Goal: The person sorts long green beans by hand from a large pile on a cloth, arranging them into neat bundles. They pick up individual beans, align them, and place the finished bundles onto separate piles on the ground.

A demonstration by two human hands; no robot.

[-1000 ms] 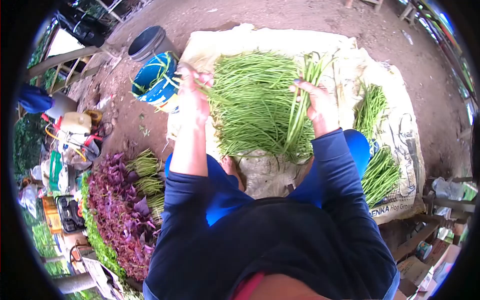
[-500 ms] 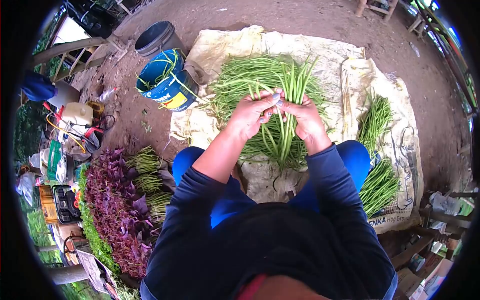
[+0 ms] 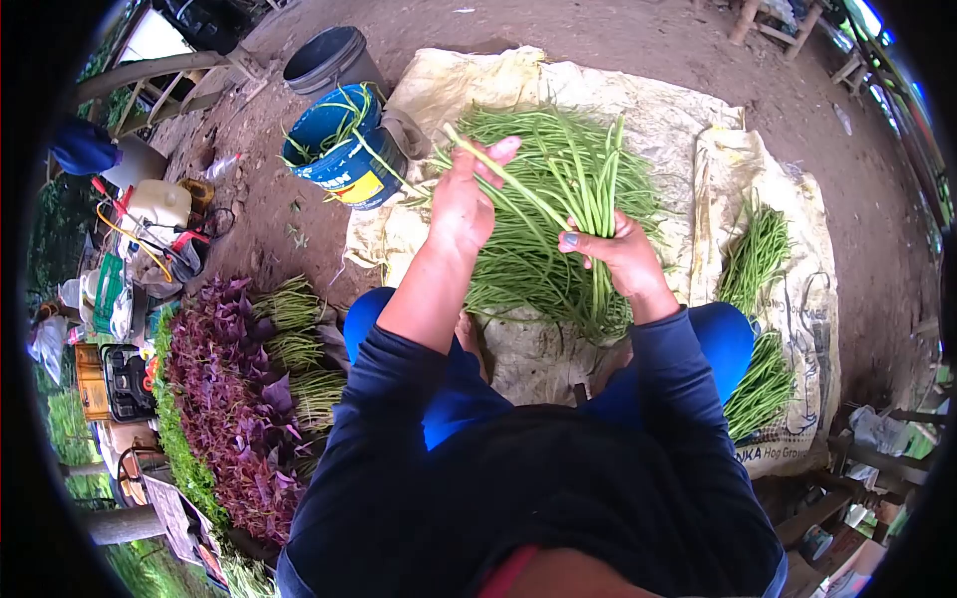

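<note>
Left hand [image 3: 462, 211] — fingers loosely round one long bean [image 3: 518, 186]; right hand [image 3: 635, 263] — fingers clenched on upright bunch [image 3: 601, 199]; large pile [image 3: 503, 289], ungathered; smaller heaps [image 3: 758, 389], set apart rightward.

The black top [image 3: 538, 478] has 2 navy sleeves [image 3: 663, 364] and a pink neck strip [image 3: 506, 573], and the legwear [image 3: 726, 344] is bright blue.
</note>
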